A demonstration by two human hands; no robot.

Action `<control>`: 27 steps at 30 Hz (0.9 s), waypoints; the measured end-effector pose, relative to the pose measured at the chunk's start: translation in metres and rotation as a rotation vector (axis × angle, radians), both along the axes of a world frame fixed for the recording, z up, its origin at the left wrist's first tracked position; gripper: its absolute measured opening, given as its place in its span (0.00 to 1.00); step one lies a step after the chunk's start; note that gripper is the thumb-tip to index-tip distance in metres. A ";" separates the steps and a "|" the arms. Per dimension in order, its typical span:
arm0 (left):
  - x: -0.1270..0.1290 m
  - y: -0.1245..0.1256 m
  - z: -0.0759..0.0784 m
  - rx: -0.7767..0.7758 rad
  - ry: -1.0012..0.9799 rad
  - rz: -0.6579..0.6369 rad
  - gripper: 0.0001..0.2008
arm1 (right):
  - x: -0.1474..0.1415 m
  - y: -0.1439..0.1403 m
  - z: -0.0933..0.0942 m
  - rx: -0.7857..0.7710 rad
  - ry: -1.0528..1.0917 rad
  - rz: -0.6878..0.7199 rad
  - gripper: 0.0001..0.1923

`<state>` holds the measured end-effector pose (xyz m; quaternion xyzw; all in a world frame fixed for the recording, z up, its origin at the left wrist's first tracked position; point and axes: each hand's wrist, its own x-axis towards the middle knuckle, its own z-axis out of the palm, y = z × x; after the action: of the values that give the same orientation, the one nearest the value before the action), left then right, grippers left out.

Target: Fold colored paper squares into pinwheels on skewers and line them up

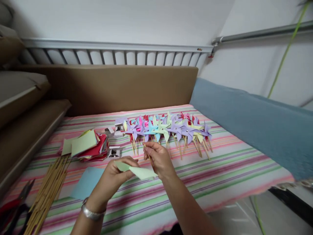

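Left hand (113, 178) and right hand (158, 160), fingers closed, pinch a pale green paper square (139, 171) above the striped bed (220, 173), near its front edge. Finished pinwheels (166, 129) line the far edge; bamboo sticks (47, 192) lie left. No legible writing.

Head-worn camera, facing forward and down, close above striped bedspread (220, 176)

Your hands pinch pale green paper (140, 171); beyond them lie lilac, blue, green and red pinwheels (166, 129) on a pink-and-green striped cloth (220, 163).
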<state>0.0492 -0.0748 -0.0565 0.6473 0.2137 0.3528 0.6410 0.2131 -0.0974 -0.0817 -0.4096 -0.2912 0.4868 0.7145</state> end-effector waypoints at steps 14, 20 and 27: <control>0.009 0.005 -0.014 0.216 0.021 0.015 0.02 | 0.020 -0.015 0.015 -0.048 -0.345 0.166 0.04; -0.010 0.013 -0.009 0.373 0.009 0.122 0.03 | 0.002 -0.010 0.018 0.056 -0.587 0.234 0.09; -0.022 0.017 -0.010 0.469 0.042 0.216 0.04 | -0.011 -0.007 0.022 -0.022 -0.465 0.297 0.06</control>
<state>0.0274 -0.0574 -0.0667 0.7588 0.2073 0.4455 0.4275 0.2020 -0.1048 -0.0600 -0.4708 -0.4989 0.4821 0.5450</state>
